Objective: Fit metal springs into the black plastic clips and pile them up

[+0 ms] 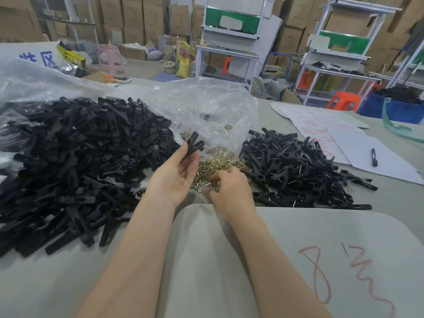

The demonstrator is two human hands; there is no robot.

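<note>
while the left hand (177, 172) pinches a clip (194, 143), the right hand (229, 188) grips springs (220, 164).

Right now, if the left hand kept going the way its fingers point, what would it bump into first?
Probably the clear plastic bag. The left hand, pinching a black clip, points up and away, and the bag's crumpled film lies just beyond the clip, though one view leaves depth unclear.

Red "8" on grey board (344, 237), blue "区" on white banner (29, 51) (other writing illegible)
</note>
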